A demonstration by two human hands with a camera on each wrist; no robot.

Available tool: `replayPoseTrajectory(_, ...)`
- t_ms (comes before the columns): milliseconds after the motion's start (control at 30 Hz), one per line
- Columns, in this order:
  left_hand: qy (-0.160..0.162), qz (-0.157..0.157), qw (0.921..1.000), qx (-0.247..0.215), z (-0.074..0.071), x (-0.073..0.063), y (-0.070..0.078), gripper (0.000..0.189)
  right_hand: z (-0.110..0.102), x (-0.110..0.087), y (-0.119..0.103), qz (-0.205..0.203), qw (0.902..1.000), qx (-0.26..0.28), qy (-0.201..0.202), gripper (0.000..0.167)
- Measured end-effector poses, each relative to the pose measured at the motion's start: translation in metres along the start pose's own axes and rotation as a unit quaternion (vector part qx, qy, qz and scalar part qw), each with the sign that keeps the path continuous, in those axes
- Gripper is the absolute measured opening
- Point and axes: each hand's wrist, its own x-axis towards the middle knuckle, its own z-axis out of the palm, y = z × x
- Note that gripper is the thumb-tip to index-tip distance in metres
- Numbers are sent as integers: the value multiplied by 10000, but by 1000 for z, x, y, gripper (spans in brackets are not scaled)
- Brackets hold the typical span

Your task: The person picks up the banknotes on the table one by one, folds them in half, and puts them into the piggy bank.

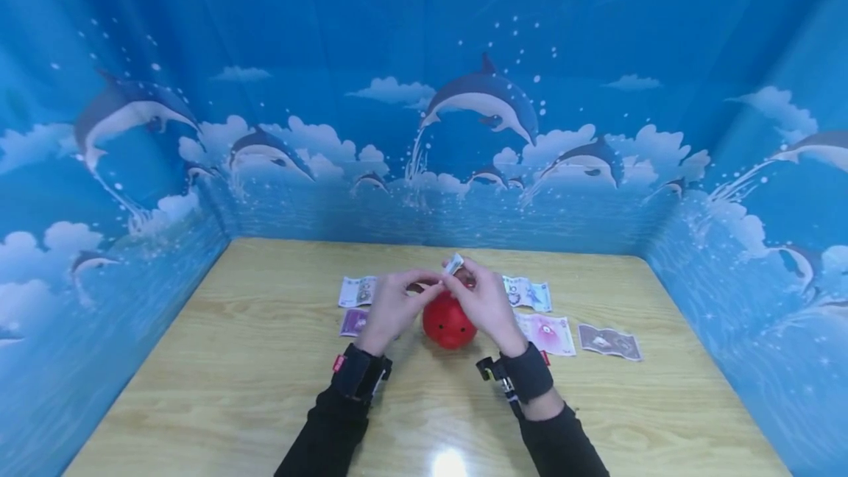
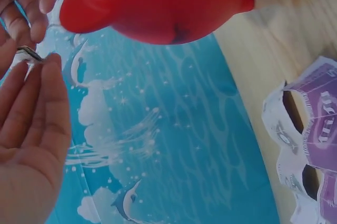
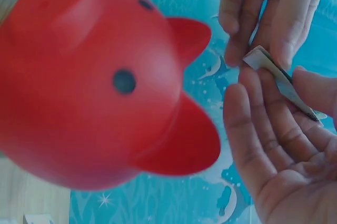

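Left hand, right hand pinch folded banknote; red piggy bank below grip. Folding looks well along; purple note to left, pink note to right, unfolded.

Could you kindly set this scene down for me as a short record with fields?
Right grip: the right hand pinches a small folded note
Left grip: the left hand has its fingers at the same note; whether it pinches is unclear
Centre: red pig on the table, face toward the person
Notes at left: pale and purple, partly hidden
Notes at right: pink, with a brownish one farthest right
Backdrop: blue dolphin-print curtain
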Motion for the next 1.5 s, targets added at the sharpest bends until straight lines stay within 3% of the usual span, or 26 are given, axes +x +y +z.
replayPoseTrajectory(333,-457,-66,9986,269,4,-3,-3,27,-6,3,9,4,9994,334,131,27)
replayPoseTrajectory(667,-1227,-310,9906,511,11,-3,-6,36,-7,5,15,45,9989,-306,349,26)
replayPoseTrajectory(933,-1440,-449,9874,469,14,-3,-9,41,-8,7,17,19,9987,-402,313,18)
replayPoseTrajectory(1333,-1478,65,9858,797,21,-5,-12,39,-8,6,21,37,9956,-910,206,11)
replayPoseTrajectory(1500,-1665,-112,9822,867,22,-6,-11,40,-8,6,22,252,9926,-1186,74,16)
